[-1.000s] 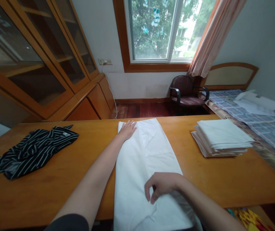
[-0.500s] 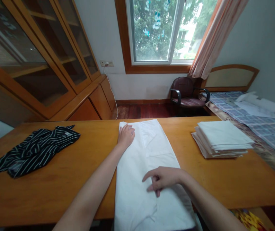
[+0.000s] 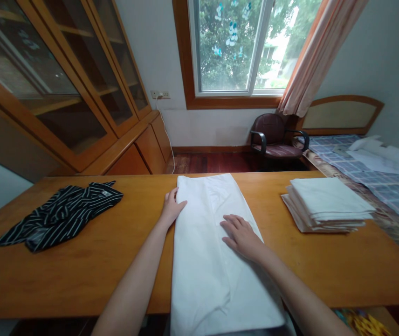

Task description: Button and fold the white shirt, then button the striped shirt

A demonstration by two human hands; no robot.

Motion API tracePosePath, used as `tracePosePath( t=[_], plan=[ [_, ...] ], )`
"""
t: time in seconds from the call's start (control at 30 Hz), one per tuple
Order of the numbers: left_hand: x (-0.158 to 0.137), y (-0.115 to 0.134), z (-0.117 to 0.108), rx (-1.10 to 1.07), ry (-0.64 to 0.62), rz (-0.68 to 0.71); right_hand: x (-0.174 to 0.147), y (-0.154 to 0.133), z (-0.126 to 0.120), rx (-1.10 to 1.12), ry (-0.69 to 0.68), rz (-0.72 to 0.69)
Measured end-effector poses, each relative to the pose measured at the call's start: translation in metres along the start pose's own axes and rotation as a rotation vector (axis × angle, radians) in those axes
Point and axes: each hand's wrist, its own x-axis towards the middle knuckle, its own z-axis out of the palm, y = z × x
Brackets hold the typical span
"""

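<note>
A long white folded garment lies lengthwise down the middle of the wooden table, its near end hanging past the front edge. A loose fold with wrinkles runs along its surface. At the far left edge of the garment rests my left hand, thumb spread over the fabric and fingers along the side. My right hand lies palm down on the garment's right half, fingers stretched out.
On the table's left lies a crumpled black striped cloth. To the right stands a stack of folded white cloth. Beyond the table are a maroon armchair, a bed and a glass-door cabinet.
My left hand has slid from the top of the garment to its left edge. My right hand has moved farther away and flattened onto the fabric. The view has shifted slightly.
</note>
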Motion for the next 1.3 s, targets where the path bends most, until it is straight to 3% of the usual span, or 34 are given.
tracePosePath(
  t=[0.1, 0.33, 0.43, 0.57, 0.63, 0.77, 0.9, 1.1, 1.3],
  plan=[
    [0.011, -0.003, 0.004, -0.083, 0.014, -0.005, 0.012, 0.008, 0.004, -0.027, 0.038, -0.010],
    [0.037, 0.014, 0.012, 0.007, 0.063, 0.100, 0.044, 0.022, 0.013, -0.066, 0.136, 0.022],
    [0.023, 0.023, 0.012, 0.069, 0.060, 0.183, 0.046, 0.018, 0.015, -0.038, 0.194, 0.025],
    [-0.029, 0.039, 0.002, 0.251, 0.077, 0.370, 0.036, 0.008, 0.010, 0.058, 0.274, 0.055],
    [-0.063, 0.049, -0.007, 0.287, -0.024, 0.418, 0.029, 0.002, 0.004, 0.134, 0.248, 0.103],
    [-0.126, 0.066, -0.027, 0.290, -0.399, 0.556, 0.016, -0.009, -0.004, 0.372, 0.046, 0.190],
    [-0.167, 0.074, -0.035, 0.406, -0.698, 0.660, 0.010, -0.017, -0.004, 0.580, -0.039, 0.175],
    [-0.172, 0.074, -0.030, 0.625, -0.781, 0.734, 0.009, -0.018, 0.003, 0.652, 0.001, 0.150],
    [-0.163, 0.077, -0.035, 0.605, -0.893, 0.821, 0.006, -0.016, 0.008, 0.509, 0.093, 0.045]
  ],
)
